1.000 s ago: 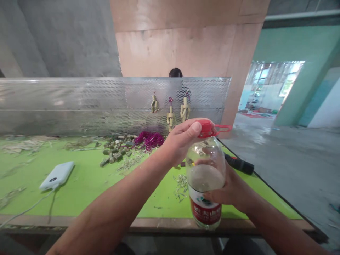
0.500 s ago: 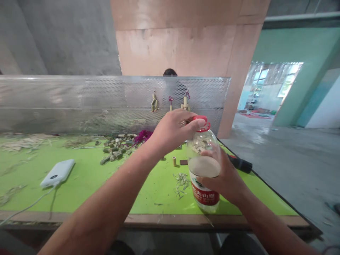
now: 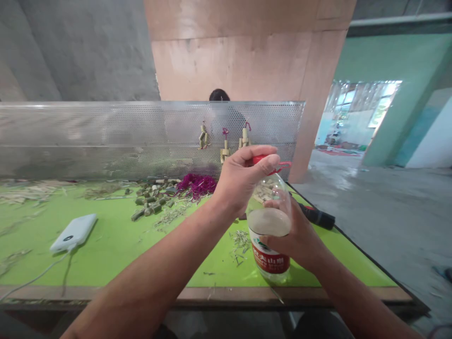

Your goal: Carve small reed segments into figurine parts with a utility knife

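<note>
A large, clear plastic bottle [image 3: 268, 228] with a red-and-white label was nearly upright at the front edge of the bright green tabletop [image 3: 116, 245]; whether its base touched was hard to tell. Clear liquid [image 3: 270, 219] filled it to just above the label, beneath a clear space. The left hand [image 3: 238, 179] gripped its red plastic cap [image 3: 260, 159] between thumb and fingers; the right hand [image 3: 298, 235] was wrapped around the bottle's side.

Clear btl [image 3: 269, 222], part-full, red cap [image 3: 260, 159] at neck, red/wht label [image 3: 271, 262]; approx. upright nr bench [image 3: 197, 294] front edge, twd R corner.
</note>
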The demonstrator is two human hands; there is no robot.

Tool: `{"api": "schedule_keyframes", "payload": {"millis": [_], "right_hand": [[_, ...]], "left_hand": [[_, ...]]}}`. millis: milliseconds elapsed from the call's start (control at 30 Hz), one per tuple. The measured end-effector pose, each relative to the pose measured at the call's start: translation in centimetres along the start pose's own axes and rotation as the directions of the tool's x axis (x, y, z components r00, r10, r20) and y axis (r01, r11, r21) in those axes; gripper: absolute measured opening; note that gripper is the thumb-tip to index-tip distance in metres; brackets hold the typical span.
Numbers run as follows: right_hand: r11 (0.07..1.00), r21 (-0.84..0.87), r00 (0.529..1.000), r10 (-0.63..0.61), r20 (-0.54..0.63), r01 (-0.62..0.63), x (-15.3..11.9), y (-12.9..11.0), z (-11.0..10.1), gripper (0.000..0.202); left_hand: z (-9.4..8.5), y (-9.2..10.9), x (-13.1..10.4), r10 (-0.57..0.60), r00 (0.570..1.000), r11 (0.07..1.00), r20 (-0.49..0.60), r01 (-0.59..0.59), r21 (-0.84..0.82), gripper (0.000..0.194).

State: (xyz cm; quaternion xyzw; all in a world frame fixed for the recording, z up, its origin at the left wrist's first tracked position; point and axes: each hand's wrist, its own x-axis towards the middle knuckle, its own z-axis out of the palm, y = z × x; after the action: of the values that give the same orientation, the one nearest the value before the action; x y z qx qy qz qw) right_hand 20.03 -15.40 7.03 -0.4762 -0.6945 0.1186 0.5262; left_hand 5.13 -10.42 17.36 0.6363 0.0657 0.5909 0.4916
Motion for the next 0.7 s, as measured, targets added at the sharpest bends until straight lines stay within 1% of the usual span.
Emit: {"api": "schedule_keyframes", "payload": {"millis": [33, 67, 167, 200, 233, 267, 300, 367, 433, 500, 533, 600, 633, 667, 700], "right_hand": [[1.0, 0.001, 1.0, 0.019, 0.007, -0.019, 0.0, -0.1, -0.1, 0.099], [0.999, 0.002, 0.999, 0.035, 0.015, -0.035, -0.1, -0.2, -0.2, 0.098], [0.997, 0.014, 0.997, 0.075, 0.026, -0.075, -0.2, -0.7, -0.5, 0.094], [0.996, 0.02, 0.996, 0.085, 0.03, -0.085, -0.2, -0.9, -0.5, 0.094], [0.996, 0.025, 0.995, 0.09, 0.034, -0.091, -0.2, -1.0, -0.5, 0.093], [0.995, 0.028, 0.995, 0.09, 0.035, -0.091, -0.2, -1.1, -0.4, 0.093], [0.996, 0.025, 0.996, 0.084, 0.035, -0.085, -0.2, -1.2, -0.2, 0.094], [0.997, 0.011, 0.997, 0.072, 0.026, -0.073, -0.1, -1.4, 0.1, 0.097], [0.997, 0.003, 0.997, 0.078, 0.017, -0.078, -0.2, -1.6, 0.4, 0.1], [0.996, -0.008, 0.996, 0.089, 0.01, -0.089, -0.3, -1.9, 0.5, 0.099], [0.996, -0.017, 0.996, 0.085, 0.01, -0.085, -0.4, -2.0, 0.4, 0.096], [0.998, -0.039, 0.999, 0.051, 0.015, -0.051, -0.7, -2.1, 0.0, 0.092], [0.999, -0.041, 1.0, 0.027, 0.013, -0.026, -0.8, -2.2, -0.3, 0.09], [1.0, -0.03, 1.0, 0.0, 0.005, 0.0, -1.0, -2.2, -0.6, 0.09], [1.0, -0.01, 1.0, -0.026, -0.007, 0.026, -1.1, -2.3, -0.9, 0.091]], "left_hand": [[0.0, 0.2, 0.0, -0.008, 1.0, 1.0, 0.026, 0.008, 0.008, 0.032], [-0.1, 0.4, 0.0, -0.014, 0.997, 1.0, 0.074, 0.013, 0.014, 0.033], [-1.1, 1.0, 0.2, -0.036, 0.967, 0.999, 0.252, 0.038, 0.0, 0.037], [-1.4, 1.0, 0.2, -0.039, 0.958, 0.999, 0.284, 0.044, -0.011, 0.037], [-1.6, 1.1, 0.2, -0.031, 0.958, 0.999, 0.286, 0.039, -0.021, 0.035], [-1.6, 1.1, 0.1, -0.017, 0.966, 0.999, 0.26, 0.026, -0.03, 0.032], [-1.4, 1.1, 0.0, -0.001, 0.978, 0.999, 0.21, 0.009, -0.038, 0.029], [-0.7, 1.3, -0.2, 0.027, 0.997, 0.998, 0.079, -0.023, -0.054, 0.025], [-0.1, 1.6, -0.1, 0.038, 0.999, 0.996, -0.029, -0.04, -0.078, 0.026], [-0.3, 1.7, 0.3, 0.079, 0.988, 0.991, -0.133, -0.093, -0.099, 0.027], [-0.7, 1.5, 0.6, 0.111, 0.975, 0.987, -0.193, -0.131, -0.098, 0.027], [-2.5, 0.4, 1.0, 0.14, 0.952, 0.987, -0.272, -0.157, -0.043, 0.027], [-3.8, -0.6, 1.0, 0.133, 0.946, 0.991, -0.295, -0.134, 0.016, 0.027], [-5.2, -1.8, 0.8, 0.103, 0.944, 0.992, -0.312, -0.076, 0.097, 0.026], [-6.7, -3.2, 0.4, 0.062, 0.937, 0.979, -0.344, 0.01, 0.202, 0.026]]}}
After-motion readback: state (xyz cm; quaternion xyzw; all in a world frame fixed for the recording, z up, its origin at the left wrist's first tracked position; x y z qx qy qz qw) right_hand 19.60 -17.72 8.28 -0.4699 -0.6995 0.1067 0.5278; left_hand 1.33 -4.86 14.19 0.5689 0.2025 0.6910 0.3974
